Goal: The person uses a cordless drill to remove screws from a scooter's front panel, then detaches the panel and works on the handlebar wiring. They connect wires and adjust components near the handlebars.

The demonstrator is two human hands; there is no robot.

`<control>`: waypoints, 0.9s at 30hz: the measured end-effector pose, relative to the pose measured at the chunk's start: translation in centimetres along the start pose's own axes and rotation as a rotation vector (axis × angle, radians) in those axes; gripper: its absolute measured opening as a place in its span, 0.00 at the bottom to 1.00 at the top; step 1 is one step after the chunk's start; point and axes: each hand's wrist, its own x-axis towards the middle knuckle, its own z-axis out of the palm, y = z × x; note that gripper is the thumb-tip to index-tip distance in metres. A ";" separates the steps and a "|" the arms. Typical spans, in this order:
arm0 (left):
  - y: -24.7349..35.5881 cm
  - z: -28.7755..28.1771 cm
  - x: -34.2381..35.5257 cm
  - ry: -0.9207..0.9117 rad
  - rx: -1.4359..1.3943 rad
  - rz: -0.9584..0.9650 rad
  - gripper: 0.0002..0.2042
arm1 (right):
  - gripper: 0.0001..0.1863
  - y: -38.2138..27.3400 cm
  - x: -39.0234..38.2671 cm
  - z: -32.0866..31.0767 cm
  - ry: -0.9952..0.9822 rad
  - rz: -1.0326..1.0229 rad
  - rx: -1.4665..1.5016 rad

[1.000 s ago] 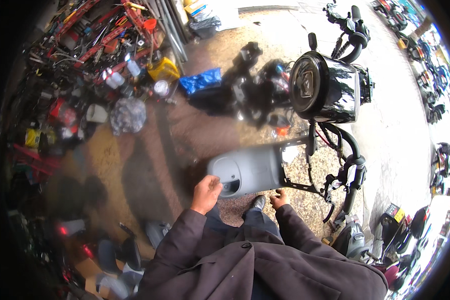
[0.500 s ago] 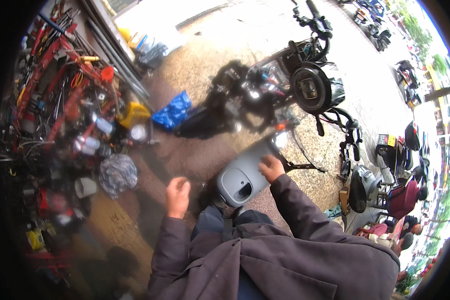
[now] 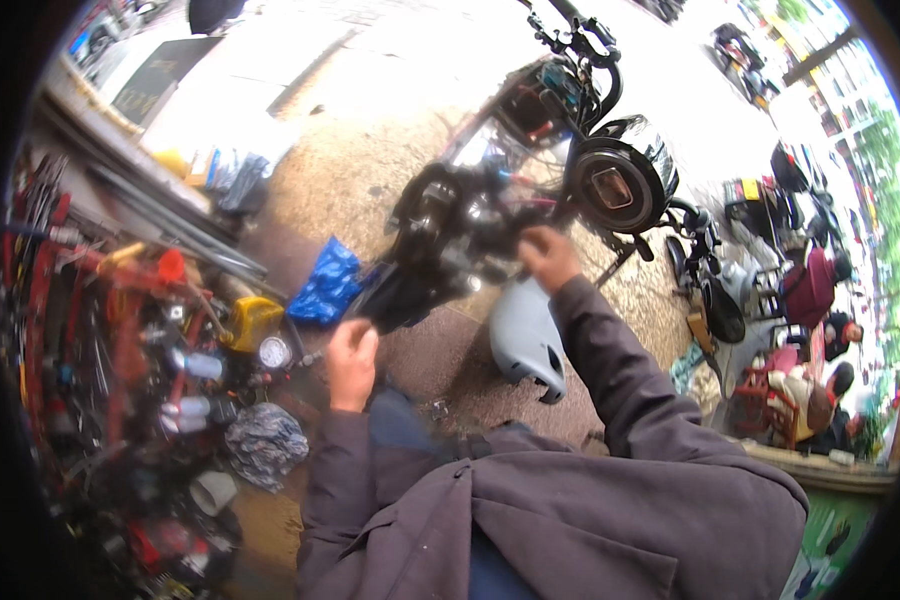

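The bike [image 3: 470,215] stands on the far side, its handlebars to the right. The grey panel [image 3: 523,335] is at the bike's near side, right of centre. The blue bag [image 3: 326,283] lies just left of the bike. The right hand [image 3: 550,258] is at the panel's far end, the left hand [image 3: 352,365] nearer, by the bag; both hands' fingers curl, but whether they meet the thumbs I cannot tell.

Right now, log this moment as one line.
left hand: nothing visibly held, near blue plastic | right hand: by grey panel and black two-wheeler, contact unclear
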 end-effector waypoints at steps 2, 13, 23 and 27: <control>2.4 -1.2 4.6 -0.082 0.044 0.064 0.06 | 0.15 -1.4 1.9 1.2 0.066 0.027 0.014; 16.4 8.2 24.4 -0.488 0.174 0.347 0.09 | 0.11 -3.0 6.4 2.8 0.289 0.195 0.182; 14.7 27.4 37.7 -0.929 0.623 0.340 0.17 | 0.13 -2.1 12.3 2.7 0.335 0.248 0.335; 8.8 32.2 40.8 -1.068 0.629 0.193 0.20 | 0.13 -2.7 15.4 1.8 0.454 -0.017 -0.032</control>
